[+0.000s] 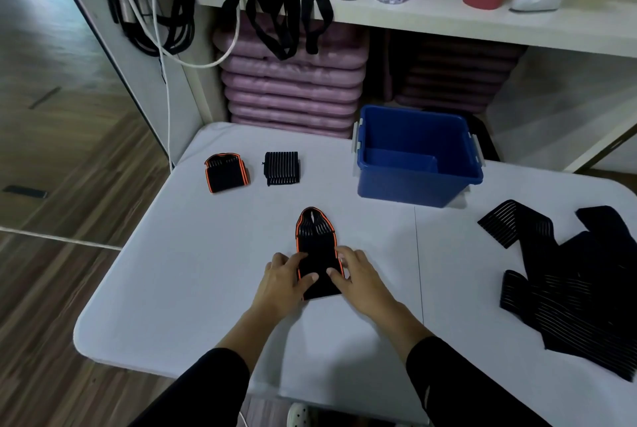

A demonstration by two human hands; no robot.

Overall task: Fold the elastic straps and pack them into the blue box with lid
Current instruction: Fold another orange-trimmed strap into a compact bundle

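My remote view: black elastic strap with orange edging (315, 247) lies lengthwise on the white table (206, 271), its near end under both hands. Left hand (287, 276) and right hand (356, 273) press it flat, with thumbs and fingertips on top and nothing pinched. Lidless blue plastic box (410, 187) stands beyond, rightward, well apart from the strap. Folded orange-trimmed strap (225, 173) and folded black ribbed strap (281, 167) sit far left, side by side but apart. Heap of unfolded black straps (579, 282) at right
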